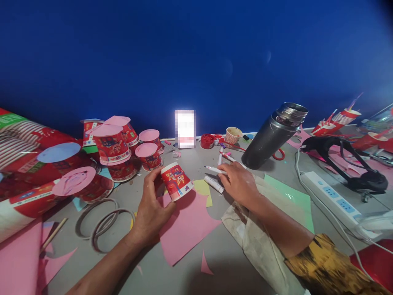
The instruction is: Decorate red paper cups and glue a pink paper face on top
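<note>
My left hand (152,207) is closed around a red patterned paper cup (177,180), held tilted above a pink paper sheet (187,227). My right hand (239,180) rests palm down on the grey table (184,278), its fingers curled onto a white marker (215,169). A second white marker or cap (214,184) lies just left of that hand. A beige cloth (260,237) lies under my right forearm.
Several upturned red cups with pink paper discs (119,147) stand at the back left beside stacked cup sleeves (27,164). A dark steel flask (273,135) leans at the back right. A white power strip (331,196), black headset (353,164), tape rings (104,221) and green paper (291,196) lie around.
</note>
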`<state>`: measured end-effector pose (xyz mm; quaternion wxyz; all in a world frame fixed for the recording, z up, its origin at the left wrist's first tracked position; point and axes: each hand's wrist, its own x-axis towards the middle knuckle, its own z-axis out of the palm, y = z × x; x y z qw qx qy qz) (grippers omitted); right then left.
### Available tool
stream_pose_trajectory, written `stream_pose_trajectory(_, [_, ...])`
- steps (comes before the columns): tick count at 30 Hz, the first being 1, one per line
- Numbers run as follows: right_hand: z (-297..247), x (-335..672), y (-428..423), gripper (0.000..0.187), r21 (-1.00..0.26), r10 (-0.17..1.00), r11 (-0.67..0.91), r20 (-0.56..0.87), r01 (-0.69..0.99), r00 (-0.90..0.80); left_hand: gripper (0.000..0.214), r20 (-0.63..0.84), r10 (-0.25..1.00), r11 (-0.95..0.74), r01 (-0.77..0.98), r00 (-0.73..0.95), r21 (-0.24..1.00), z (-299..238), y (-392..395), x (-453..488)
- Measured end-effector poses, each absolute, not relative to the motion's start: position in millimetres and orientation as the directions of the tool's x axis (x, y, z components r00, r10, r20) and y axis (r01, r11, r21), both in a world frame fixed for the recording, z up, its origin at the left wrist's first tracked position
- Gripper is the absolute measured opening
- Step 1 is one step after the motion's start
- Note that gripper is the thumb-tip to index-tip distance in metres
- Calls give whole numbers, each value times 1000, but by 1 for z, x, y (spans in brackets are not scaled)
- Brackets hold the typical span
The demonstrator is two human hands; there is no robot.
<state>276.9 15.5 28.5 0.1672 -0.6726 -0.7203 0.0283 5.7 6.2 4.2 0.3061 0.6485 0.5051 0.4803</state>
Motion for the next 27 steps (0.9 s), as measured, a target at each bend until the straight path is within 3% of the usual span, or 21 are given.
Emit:
stream_pose_trajectory(13, [20, 290, 26, 15, -104, 986, 111, 133, 988, -96, 79, 301, 945, -327, 338, 130, 883, 1, 7, 4])
stream_pose_trajectory(24, [18, 290, 26, 15, -193, 970, 158, 214, 968, -115, 78, 250, 952, -292, 273, 176, 917, 7, 2, 5])
stream_pose_trajectory(27, [17, 291, 26, 14, -232, 967, 162, 231, 959, -108, 81, 200, 961, -233, 171, 189, 957, 8, 2, 4])
